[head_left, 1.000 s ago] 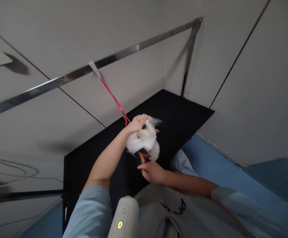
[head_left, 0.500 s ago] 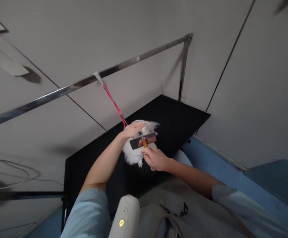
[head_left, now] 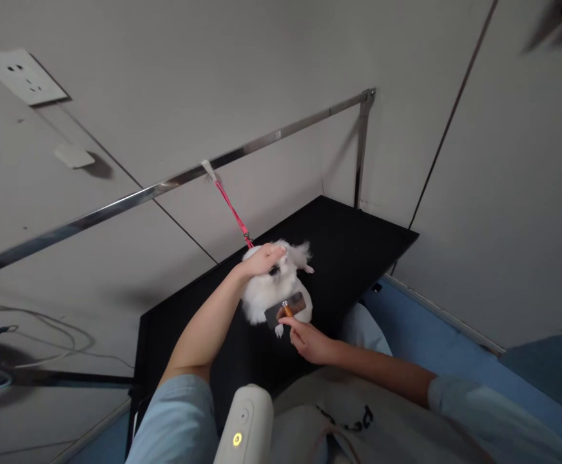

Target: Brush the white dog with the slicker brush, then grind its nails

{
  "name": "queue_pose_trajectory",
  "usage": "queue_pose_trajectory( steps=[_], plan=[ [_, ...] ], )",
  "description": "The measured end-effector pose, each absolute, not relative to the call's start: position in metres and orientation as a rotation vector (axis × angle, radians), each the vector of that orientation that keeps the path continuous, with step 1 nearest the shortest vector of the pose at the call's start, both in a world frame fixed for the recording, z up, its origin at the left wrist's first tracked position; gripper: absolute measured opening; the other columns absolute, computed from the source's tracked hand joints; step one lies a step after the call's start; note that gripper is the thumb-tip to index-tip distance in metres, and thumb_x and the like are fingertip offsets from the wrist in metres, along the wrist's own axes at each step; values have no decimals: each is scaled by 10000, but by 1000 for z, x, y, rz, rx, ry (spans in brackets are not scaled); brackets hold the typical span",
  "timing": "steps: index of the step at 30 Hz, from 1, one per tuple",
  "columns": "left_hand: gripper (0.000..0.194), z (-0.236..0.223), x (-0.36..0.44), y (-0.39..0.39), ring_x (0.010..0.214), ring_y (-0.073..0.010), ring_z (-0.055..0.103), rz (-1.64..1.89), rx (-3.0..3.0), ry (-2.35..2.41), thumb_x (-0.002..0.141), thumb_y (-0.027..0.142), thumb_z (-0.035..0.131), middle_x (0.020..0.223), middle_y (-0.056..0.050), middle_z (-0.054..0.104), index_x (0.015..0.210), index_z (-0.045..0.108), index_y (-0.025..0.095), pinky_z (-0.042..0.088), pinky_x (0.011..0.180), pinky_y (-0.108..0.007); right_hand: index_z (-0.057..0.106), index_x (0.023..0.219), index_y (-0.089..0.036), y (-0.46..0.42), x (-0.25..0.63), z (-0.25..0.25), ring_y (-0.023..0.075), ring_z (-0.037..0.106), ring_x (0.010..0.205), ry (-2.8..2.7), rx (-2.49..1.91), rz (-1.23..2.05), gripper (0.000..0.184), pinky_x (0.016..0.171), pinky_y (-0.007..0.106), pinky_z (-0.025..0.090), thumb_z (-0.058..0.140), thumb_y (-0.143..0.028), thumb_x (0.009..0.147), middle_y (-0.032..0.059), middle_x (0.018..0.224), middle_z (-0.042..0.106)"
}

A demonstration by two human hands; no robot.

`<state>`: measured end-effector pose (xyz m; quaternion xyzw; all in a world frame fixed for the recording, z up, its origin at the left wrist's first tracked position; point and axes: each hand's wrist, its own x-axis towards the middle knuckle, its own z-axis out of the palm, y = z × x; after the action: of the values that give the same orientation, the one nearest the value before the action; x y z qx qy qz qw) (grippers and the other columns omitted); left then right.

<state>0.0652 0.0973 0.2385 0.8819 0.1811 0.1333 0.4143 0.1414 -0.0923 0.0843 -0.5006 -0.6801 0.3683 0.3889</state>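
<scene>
Steadying the white dog (head_left: pixel 260 298) on the worktop (head_left: pixel 348 240), the left hand (head_left: pixel 260 260) lays open fingers over its head, while the right hand's (head_left: pixel 312 343) fingers grip the brush (head_left: pixel 296 303) by its handle, angling it against the chest fur.

A white socket (head_left: pixel 26 77) is on the grey wall (head_left: pixel 261 51); a small white block (head_left: pixel 74 156) sticks out below it; thin cords (head_left: pixel 73 343) loop lower down; the floor (head_left: pixel 426 328) is blue.
</scene>
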Motion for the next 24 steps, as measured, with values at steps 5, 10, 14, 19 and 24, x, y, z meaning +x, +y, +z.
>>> queue_pose_trajectory(
  steps=[5,10,14,19,24],
  plan=[
    [659,243,66,105,556,-108,489,362,2137,483,815,718,406,557,-21,569,613,601,121,417,594,-242,202,1410,-187,-79,144,89,158,595,835,-1494,-1150,783,547,802,344,498,406,-183,903,103,1065,604],
    [672,246,69,108,568,-114,514,386,2094,458,785,746,425,559,-28,584,594,601,126,433,616,-246,291,1336,-183,-74,135,81,149,591,754,-1436,-1342,922,473,747,322,477,431,-185,884,44,896,620],
    [649,247,67,111,577,-114,525,383,2071,454,793,727,441,573,-27,595,615,610,125,439,630,-246,427,1190,-202,-81,131,85,120,554,633,-1438,-1350,1017,314,637,259,439,458,-222,879,-18,755,598],
    [612,249,63,119,582,-112,528,396,2033,476,803,692,474,586,-27,603,616,613,127,441,617,-242,507,909,-192,-61,141,95,121,545,600,-1318,-1474,872,134,615,247,431,397,-268,921,-16,664,566],
    [585,252,54,128,607,-122,560,444,1980,503,825,657,484,603,-41,615,604,609,130,457,642,-250,486,748,-179,-66,134,69,78,439,398,-1341,-1478,1549,187,420,198,337,427,-251,910,-44,524,529]
  ],
)
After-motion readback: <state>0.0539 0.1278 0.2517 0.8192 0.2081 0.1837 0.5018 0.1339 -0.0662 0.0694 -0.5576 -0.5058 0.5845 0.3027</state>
